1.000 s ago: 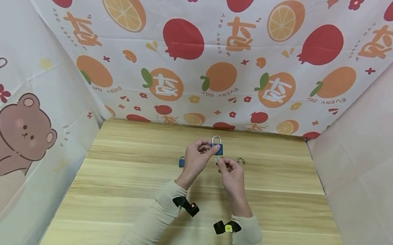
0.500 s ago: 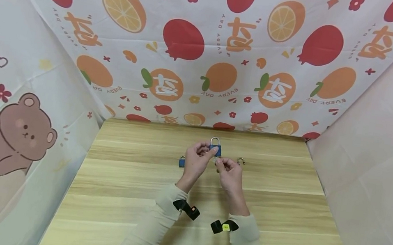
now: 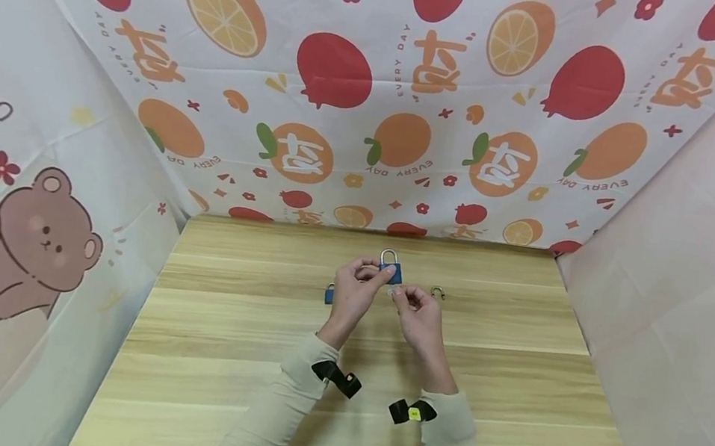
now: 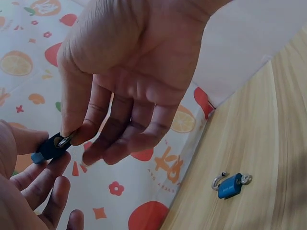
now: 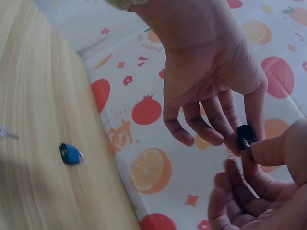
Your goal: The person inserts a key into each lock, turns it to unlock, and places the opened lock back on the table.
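Note:
In the head view my left hand (image 3: 356, 294) pinches a blue padlock (image 3: 396, 277) between thumb and fingers, its silver shackle pointing up. Just below it, my right hand (image 3: 420, 322) pinches a small silver key against the lock's lower end. The left wrist view shows the key (image 4: 66, 139) right at the brass keyhole face of the held padlock (image 4: 48, 148). In the right wrist view, the held padlock (image 5: 246, 133) looks dark, and the finger and thumb on the key cover much of it.
A second blue padlock (image 3: 330, 295) lies on the wooden table (image 3: 217, 310) left of my hands. To the right lies another padlock (image 4: 230, 187) with its shackle sprung open and a key in it. A fruit-print cloth (image 3: 355, 140) hangs behind the table.
The held padlock has shifted slightly left and down, and the key now sits closer against its lower end. Both hands keep their grip.

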Demonstrator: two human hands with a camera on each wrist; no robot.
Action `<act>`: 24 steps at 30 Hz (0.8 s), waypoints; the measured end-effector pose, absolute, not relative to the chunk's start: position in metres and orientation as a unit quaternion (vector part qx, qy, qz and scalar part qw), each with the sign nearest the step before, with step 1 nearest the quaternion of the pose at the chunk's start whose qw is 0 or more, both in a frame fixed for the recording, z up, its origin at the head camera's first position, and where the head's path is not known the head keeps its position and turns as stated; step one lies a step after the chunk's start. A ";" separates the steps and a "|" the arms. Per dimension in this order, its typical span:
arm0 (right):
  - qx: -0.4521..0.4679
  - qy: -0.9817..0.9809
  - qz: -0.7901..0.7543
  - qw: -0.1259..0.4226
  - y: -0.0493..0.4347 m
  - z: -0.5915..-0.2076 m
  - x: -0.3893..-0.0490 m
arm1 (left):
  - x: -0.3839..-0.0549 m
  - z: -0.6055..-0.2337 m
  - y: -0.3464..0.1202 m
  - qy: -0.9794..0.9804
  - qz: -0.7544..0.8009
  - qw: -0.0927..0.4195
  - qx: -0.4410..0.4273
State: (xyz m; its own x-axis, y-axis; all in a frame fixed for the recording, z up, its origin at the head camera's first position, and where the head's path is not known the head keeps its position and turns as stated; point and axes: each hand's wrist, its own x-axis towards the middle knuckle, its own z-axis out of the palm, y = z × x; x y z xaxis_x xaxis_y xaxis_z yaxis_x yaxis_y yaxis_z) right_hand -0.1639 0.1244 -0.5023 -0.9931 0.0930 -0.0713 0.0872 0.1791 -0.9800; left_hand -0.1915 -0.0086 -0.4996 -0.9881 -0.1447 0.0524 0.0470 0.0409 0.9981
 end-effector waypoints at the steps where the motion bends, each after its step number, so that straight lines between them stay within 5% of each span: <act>1: -0.047 -0.779 0.625 0.009 0.125 -0.501 -0.163 | -0.192 -0.499 -0.009 -0.716 -0.694 0.069 0.035; 6: 0.033 -0.850 0.521 0.066 0.125 -0.490 -0.155 | -0.192 -0.494 -0.009 -0.709 -0.701 0.067 0.043; 14: 0.108 -0.932 0.252 0.235 0.117 -0.481 -0.147 | -0.191 -0.490 -0.009 -0.709 -0.701 0.069 0.044; 24: 0.117 -0.932 0.175 0.294 0.110 -0.492 -0.151 | -0.190 -0.493 -0.009 -0.703 -0.706 0.070 0.054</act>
State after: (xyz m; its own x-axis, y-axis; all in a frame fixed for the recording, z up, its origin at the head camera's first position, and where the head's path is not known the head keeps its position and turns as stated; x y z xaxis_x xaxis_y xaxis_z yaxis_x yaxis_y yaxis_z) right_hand -0.1513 0.1099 -0.4915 -0.7999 -0.1164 0.5887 -0.3216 0.9114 -0.2569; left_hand -0.1904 -0.0085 -0.4930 -0.9845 -0.1741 0.0216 0.0224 -0.0027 0.9997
